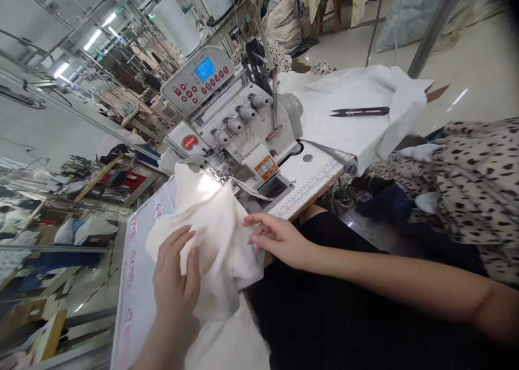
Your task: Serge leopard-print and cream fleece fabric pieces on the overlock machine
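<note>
White fabric [214, 240] lies bunched at the front of a sewing machine [243, 127], its upper end under the lit needle area. My left hand [176, 273] is over the left part of the fabric, fingers apart and thumb raised. On the fabric's right side is my right hand [279, 237], its fingers spread loosely at the cloth's edge. Neither hand grips anything that I can see. A white cord or thread chain [251, 189] runs from the needle area over the machine's front plate.
Dark thread snips [360, 112] rest on white cloth [340, 138] right of the machine. Spotted fabric [466, 181] is heaped at the right. Thread cones [174, 24] stand behind the machine. The tabletop [138, 283] extends at the left.
</note>
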Motion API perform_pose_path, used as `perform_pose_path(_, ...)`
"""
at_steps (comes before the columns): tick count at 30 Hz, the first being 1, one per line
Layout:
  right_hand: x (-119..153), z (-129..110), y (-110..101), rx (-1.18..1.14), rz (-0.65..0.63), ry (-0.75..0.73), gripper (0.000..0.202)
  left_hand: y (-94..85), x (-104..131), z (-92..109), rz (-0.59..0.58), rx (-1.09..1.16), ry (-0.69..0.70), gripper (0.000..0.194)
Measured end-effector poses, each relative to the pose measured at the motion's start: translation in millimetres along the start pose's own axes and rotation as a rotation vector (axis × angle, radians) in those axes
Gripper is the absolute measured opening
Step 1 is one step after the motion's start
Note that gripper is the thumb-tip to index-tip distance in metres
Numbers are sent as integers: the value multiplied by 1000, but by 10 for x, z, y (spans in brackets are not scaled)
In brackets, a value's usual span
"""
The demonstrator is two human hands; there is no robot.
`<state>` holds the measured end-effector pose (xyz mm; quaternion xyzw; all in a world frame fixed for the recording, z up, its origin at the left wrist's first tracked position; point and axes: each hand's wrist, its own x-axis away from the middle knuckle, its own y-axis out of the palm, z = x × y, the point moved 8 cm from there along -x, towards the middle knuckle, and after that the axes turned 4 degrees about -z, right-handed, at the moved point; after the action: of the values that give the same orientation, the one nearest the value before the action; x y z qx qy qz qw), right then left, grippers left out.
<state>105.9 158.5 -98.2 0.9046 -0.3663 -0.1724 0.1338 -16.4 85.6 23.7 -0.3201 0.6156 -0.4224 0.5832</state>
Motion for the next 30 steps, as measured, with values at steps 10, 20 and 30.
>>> perform_pose_path(10,-138,281,139,52,-111,249,29,547,-594,-227,-196,-40,52,30)
perform_pose_path(20,-292,31,14,530,-120,-119,39,568,-915,-269,-201,-69,-26,16)
perform_pose_path(30,-72,-624,-206,555,-80,-204,44,538,-796,-247,-145,73,-193,11)
